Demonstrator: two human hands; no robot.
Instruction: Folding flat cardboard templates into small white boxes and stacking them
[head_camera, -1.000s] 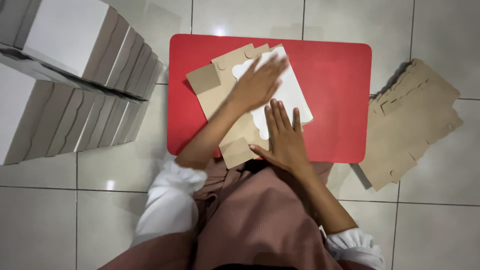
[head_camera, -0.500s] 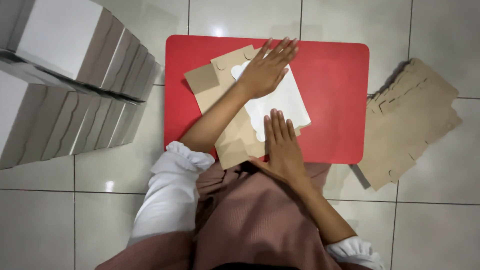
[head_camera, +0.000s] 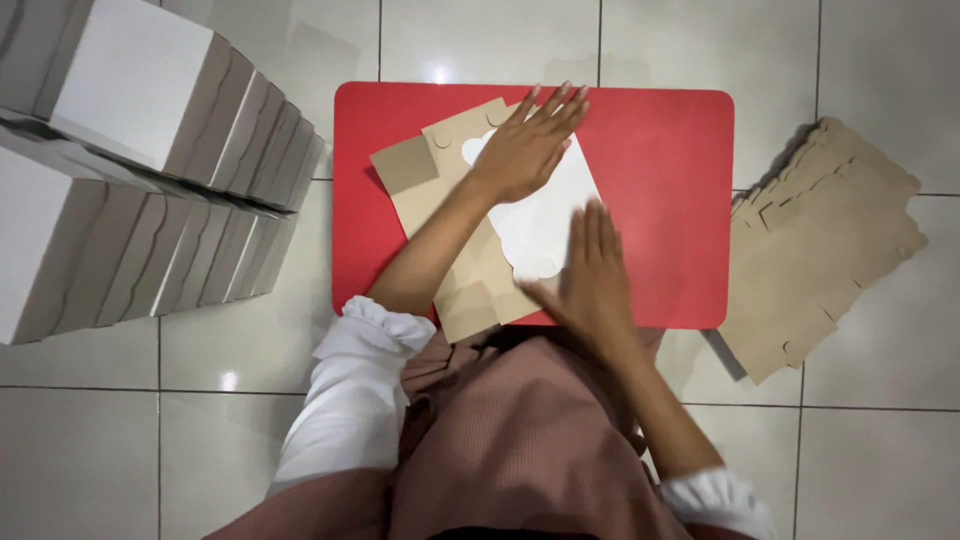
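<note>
Bright overhead light, tile (head_camera: 437, 74) glare, right hand (head_camera: 592, 275) blurred.

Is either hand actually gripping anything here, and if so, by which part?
Nothing is gripped. The left hand lies flat on the upper part of the flat box blank; the right hand presses flat on its lower white panel.

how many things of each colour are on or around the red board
red: 1, the board
brown and white: 1, the flat card blank under the left hand and right hand
brown: 1, the stack of flat blanks on the floor
white: 2, the rows of folded boxes
total: 5
</note>
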